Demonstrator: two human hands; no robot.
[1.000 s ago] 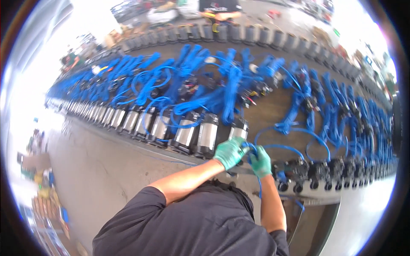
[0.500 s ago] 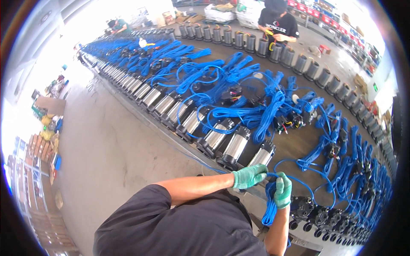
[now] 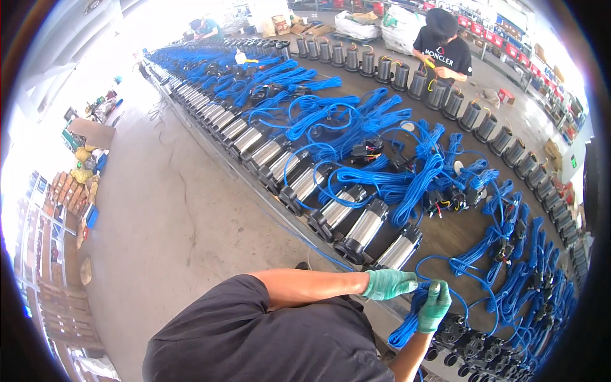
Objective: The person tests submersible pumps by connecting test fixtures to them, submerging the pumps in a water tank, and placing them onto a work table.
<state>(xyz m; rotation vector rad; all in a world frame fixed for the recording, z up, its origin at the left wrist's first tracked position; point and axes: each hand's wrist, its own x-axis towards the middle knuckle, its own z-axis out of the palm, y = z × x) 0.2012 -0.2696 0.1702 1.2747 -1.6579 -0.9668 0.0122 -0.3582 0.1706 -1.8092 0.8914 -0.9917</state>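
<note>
Both of my hands wear green gloves and meet over the table's near edge. My left hand (image 3: 390,284) is closed at the fingertips on a blue cable, its palm beside the closest silver motor (image 3: 401,247). My right hand (image 3: 435,307) has its thumb and fingers closed around the same cable, at the top of a looped blue cable bundle (image 3: 405,330). That bundle hangs below the hands, past the table edge. From the right hand a loose loop of cable runs onto the table. The fingers partly hide the exact grip.
A long table (image 3: 439,239) carries many blue cable bundles (image 3: 420,181), a row of silver motors (image 3: 305,188) and dark cylinders (image 3: 471,116) along the far side. Black pump parts (image 3: 474,337) stand at the right. A co-worker (image 3: 442,48) handles wires across the table.
The view has shifted, so the scene sits lower and further right. My hands stay close together on the cable, and the hanging bundle now slants more to the left.
</note>
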